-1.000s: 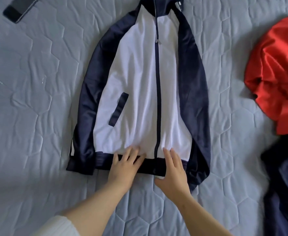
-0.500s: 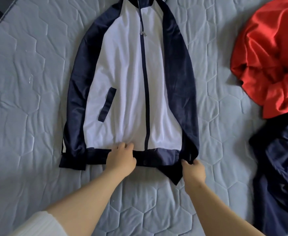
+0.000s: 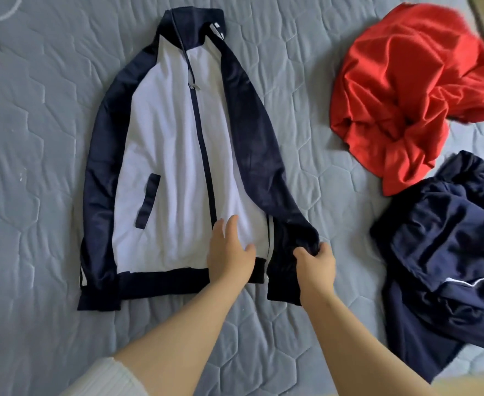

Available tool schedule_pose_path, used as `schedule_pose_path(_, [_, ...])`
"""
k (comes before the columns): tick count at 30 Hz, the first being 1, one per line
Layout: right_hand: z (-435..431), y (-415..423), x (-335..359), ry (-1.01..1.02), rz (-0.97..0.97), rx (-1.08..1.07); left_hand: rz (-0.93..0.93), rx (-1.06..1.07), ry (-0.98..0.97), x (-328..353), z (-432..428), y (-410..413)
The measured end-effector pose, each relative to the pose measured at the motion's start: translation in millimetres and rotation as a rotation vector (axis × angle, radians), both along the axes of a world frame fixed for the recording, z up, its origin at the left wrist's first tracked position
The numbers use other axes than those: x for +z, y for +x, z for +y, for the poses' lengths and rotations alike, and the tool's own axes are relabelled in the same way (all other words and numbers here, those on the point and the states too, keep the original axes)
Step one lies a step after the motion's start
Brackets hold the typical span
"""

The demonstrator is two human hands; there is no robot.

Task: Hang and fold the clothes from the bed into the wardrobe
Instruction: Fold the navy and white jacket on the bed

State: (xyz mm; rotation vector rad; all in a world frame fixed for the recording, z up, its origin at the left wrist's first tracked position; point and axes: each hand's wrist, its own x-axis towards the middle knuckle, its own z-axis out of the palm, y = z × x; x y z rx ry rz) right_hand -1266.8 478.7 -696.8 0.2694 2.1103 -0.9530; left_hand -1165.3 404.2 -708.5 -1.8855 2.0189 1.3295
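Head view: the jacket (image 3: 178, 155) lies flat, front up, on the bed (image 3: 35, 138), ready for folding. The left hand (image 3: 229, 252) presses it with straight fingers, likely so it does not slide. The right hand (image 3: 316, 264) grips the sleeve (image 3: 263, 138) at its end, probably to fold it inward.

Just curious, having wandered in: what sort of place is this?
Probably a bedroom: a grey-blue quilted bed cover, a navy-and-white zip jacket laid flat on it, and a crumpled red garment beside.
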Motion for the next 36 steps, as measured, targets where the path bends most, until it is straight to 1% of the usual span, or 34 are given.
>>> schedule_pose_path(2, [-11.9,-15.0,16.5,0.0,0.046,-0.034,0.063,0.095,0.034,12.9,-4.8,-8.2])
schedule_pose_path(4, [-29.1,-30.3,36.1,-0.064,0.077,-0.041,0.128,0.178,0.068,29.4,-10.9,-20.9])
schedule_pose_path(7, [-57.6,-60.4,73.7,-0.171,0.195,-0.113,0.225,0.218,0.077,56.1,-23.2,-43.5])
schedule_pose_path(9, [-71.4,-90.1,103.4,-0.2,0.344,-0.243,0.301,0.229,0.06,74.8,-31.5,-57.8])
schedule_pose_path(11, [-79.1,-124.4,135.6,-0.245,0.5,-0.452,0.387,0.235,0.023,91.4,-38.1,-70.0])
schedule_pose_path(12, [-81.1,-140.3,150.4,-0.316,0.541,-0.543,0.435,0.241,0.016,98.8,-40.4,-75.5])
schedule_pose_path(13, [-83.1,-153.0,162.4,-0.435,0.538,-0.583,0.48,0.249,0.017,104.3,-42.2,-79.6])
schedule_pose_path(14, [-84.9,-160.0,171.0,-0.568,0.51,-0.56,0.514,0.254,0.023,108.5,-43.2,-82.3])
schedule_pose_path(15, [-85.3,-161.6,173.6,-0.646,0.474,-0.478,0.537,0.26,0.03,111.1,-42.9,-83.2])
schedule_pose_path(17, [-83.7,-149.3,163.0,-0.626,0.423,-0.258,0.557,0.281,0.05,110.8,-40.4,-81.2])
schedule_pose_path(19, [-73.2,-122.9,135.7,-0.532,0.318,-0.133,0.506,0.29,0.06,103.5,-35.3,-73.8])
schedule_pose_path(21, [-57.2,-92.2,104.6,-0.455,0.153,-0.077,0.407,0.264,0.06,92.3,-29.5,-62.4])
schedule_pose_path(23, [-42.3,-61.7,75.5,-0.361,0.011,-0.024,0.297,0.201,0.06,75.7,-22.7,-46.9])
schedule_pose_path(25, [-28.2,-36.2,51.8,-0.279,-0.078,-0.003,0.204,0.089,0.074,56.9,-16.2,-29.7])
schedule_pose_path(26, [-22.3,-26.3,42.6,-0.25,-0.11,-0.004,0.149,-0.007,0.081,46.7,-12.3,-21.8])
schedule_pose_path(27, [-16.6,-18.3,33.6,-0.227,-0.139,-0.011,0.074,-0.148,0.083,36.4,-8.0,-15.0])
schedule_pose_path(29, [-7.0,-6.3,16.1,-0.199,-0.192,-0.024,-0.084,-0.473,0.09,17.4,1.5,-6.0])
schedule_pose_path(30, [-3.0,-1.1,8.6,-0.188,-0.219,-0.021,-0.137,-0.586,0.1,9.2,6.7,-2.9])
schedule_pose_path(31, [0.8,3.6,2.0,-0.186,-0.25,-0.009,-0.178,-0.645,0.109,2.4,12.2,-0.8])
schedule_pose_path(33, [7.7,13.1,-10.0,-0.205,-0.333,0.057,-0.248,-0.68,0.054,-10.1,22.5,2.1])
schedule_pose_path(36, [15.8,28.6,-22.6,-0.26,-0.491,0.182,-0.372,-0.636,-0.129,-24.9,30.8,4.1])
